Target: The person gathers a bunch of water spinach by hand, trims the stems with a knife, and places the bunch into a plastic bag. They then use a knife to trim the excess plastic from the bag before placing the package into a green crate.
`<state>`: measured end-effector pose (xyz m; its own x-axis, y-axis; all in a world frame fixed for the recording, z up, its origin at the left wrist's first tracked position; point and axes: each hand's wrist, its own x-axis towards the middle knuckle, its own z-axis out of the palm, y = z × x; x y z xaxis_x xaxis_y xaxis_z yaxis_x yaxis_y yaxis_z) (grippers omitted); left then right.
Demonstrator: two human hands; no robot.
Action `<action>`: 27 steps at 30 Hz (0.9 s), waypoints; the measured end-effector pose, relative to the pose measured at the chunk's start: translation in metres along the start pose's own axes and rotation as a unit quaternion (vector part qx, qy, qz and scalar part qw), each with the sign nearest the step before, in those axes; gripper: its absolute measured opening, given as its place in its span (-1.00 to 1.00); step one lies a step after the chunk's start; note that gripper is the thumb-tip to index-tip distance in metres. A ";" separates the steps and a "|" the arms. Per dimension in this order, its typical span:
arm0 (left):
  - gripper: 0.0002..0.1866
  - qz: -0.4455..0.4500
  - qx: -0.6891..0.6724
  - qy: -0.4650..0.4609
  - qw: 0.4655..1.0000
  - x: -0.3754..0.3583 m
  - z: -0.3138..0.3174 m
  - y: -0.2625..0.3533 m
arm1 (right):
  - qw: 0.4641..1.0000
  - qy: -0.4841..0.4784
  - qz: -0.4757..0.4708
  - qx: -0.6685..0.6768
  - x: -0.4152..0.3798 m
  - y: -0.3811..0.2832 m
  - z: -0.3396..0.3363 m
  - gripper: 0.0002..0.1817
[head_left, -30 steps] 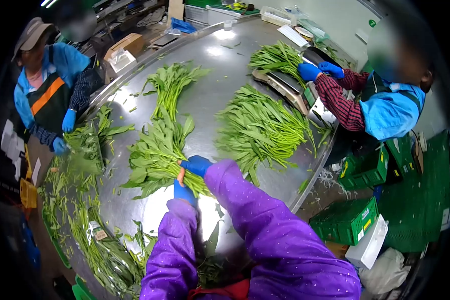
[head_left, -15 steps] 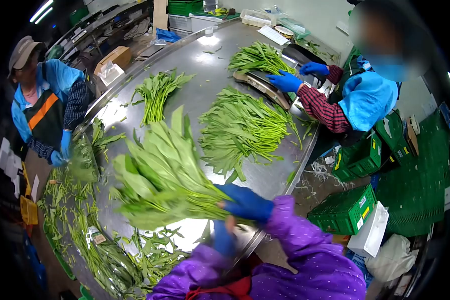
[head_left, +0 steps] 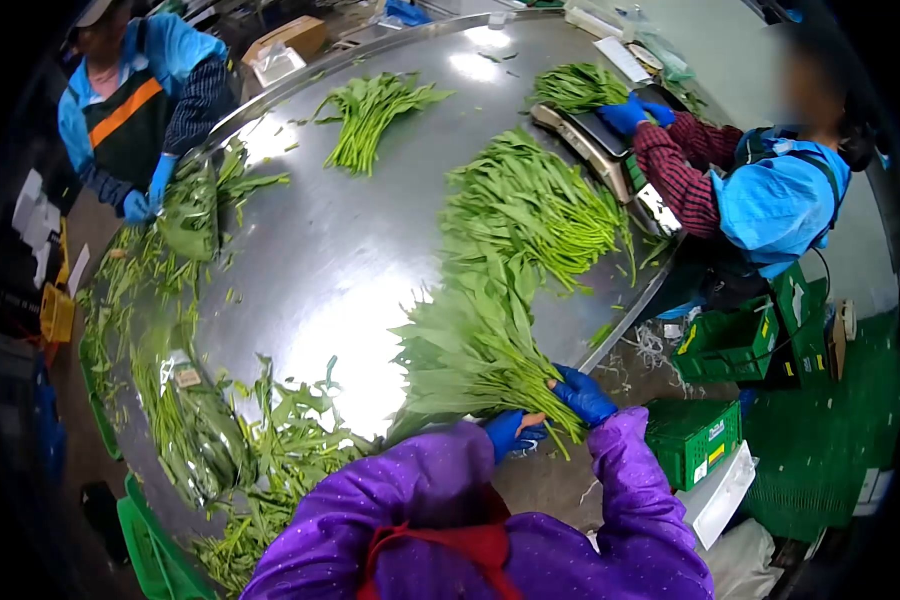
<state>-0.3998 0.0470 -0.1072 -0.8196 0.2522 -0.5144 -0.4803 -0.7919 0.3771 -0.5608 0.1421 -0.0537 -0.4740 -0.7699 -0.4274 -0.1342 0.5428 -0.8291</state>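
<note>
A bunch of long-leaved greens, which look like water spinach, lies at the near right edge of the metal table, leaves to the far left and stems toward me. My right hand, in a blue glove, is closed around the right side of the stems. Just below the stems, my left hand is curled against them, a bare fingertip showing through its blue glove. A larger pile of the same greens lies directly beyond, touching the leaf tips of my bunch.
A smaller bunch lies toward the back. At the right, a co-worker handles greens at a scale. Another co-worker holds a bagged bunch at the left. Loose leaves and green crates are nearby.
My hands have carried the bunch rightward and lowered it beside the larger pile. My left hand has come up against the stems. The view has shifted.
</note>
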 end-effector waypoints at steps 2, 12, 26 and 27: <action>-0.62 0.004 -0.022 0.007 1.000 -0.003 -0.001 -0.001 | 1.000 -0.011 0.007 0.007 0.001 -0.002 -0.001 -0.42; -0.67 0.010 -0.168 0.016 0.986 0.004 -0.028 -0.013 | 0.928 0.031 -0.068 -0.365 -0.013 -0.035 -0.007 -0.08; -0.65 0.109 -0.061 0.132 0.983 -0.022 0.035 0.043 | 0.996 0.020 -0.092 0.000 -0.003 -0.014 0.000 -0.34; -0.65 0.140 -0.047 0.141 0.979 -0.031 0.047 0.050 | 0.993 0.041 -0.105 -0.024 -0.009 -0.027 0.001 -0.33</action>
<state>-0.4131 0.0258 -0.0362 -0.7905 -0.1353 -0.5973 -0.2071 -0.8587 0.4687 -0.5522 0.1341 -0.0279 -0.4998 -0.8389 -0.2154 -0.2784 0.3911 -0.8773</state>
